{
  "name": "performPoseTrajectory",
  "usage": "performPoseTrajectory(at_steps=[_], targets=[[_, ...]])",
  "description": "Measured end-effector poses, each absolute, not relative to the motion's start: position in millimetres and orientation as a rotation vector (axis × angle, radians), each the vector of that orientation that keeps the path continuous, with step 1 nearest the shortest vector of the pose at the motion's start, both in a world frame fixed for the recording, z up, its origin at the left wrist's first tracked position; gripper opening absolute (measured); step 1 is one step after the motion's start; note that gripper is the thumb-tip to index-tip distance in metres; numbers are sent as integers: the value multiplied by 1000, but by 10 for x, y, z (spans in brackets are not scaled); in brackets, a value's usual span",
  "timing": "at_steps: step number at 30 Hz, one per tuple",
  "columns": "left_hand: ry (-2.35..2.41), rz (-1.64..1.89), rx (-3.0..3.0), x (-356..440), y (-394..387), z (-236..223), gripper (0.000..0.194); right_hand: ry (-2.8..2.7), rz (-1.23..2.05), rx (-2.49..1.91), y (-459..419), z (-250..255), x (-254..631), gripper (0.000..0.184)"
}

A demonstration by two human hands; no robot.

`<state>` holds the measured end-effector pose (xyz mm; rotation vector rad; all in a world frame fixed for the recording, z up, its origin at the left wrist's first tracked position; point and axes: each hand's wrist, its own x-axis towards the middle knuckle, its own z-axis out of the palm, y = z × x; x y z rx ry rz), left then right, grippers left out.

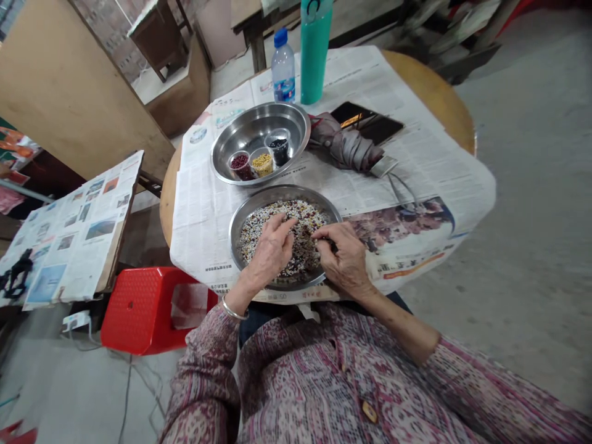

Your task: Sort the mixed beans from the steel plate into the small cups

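- Dipping the bare left hand, fingers half-curled and open, into the mixed speckled grains
- Pinching with the right hand, thumb and fingers closed together among the grains, any catch too small to tell
- Holding those grains in a shallow round steel dish
- Keeping three small clear cups of red, yellow and black grains inside a larger round steel basin

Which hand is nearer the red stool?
Left. The left hand is nearer the red plastic stool, over the round steel plate; the right hand is farther away, across that plate.
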<state>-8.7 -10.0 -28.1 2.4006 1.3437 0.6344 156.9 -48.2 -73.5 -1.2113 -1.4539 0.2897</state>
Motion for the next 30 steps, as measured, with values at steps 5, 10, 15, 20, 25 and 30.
performPoseTrajectory(at_steps=[5, 10, 15, 20, 25, 30], targets=[[1259, 594, 2390, -104, -198, -188, 16, -1422, 310, -1211, -488, -741, 1567, 17], [928, 242, 2384, 72, -246, -205, 14, -1386, 323, -1229, -491, -771, 1564, 16], [991, 391, 2306, 231, -66, -347, 25, -1378, 319, -1215, -482, -782, 1559, 15], [1130, 621, 2217, 233, 70, -460, 29, -1390, 320, -1196, -475, -778, 1556, 17], [1402, 795, 2142, 117, 70, -455, 36, -1398, 314, -1202, -478, -784, 1554, 18], [1364, 689, 2325, 89, -25, -290, 16, -1396, 327, -1221, -484, -779, 1554, 18]])
